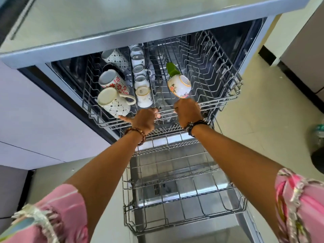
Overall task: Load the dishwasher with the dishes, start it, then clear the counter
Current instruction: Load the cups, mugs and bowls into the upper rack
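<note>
Both hands — left point(144, 120), right point(187, 112) — seemingly curled on upper rack point(219, 100) rail

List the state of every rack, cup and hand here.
Upper rack: pulled out, partly loaded.
Lower rack: pulled out, no dishes visible.
Patterned mugs: lying tilted at left.
Floral cup: tilted on its side.
Left hand: gripping the upper rack's front rail.
Right hand: gripping the same rail.

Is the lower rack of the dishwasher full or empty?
Empty: the lower rack shows only bare wires, with the steel door visible through them.
</note>
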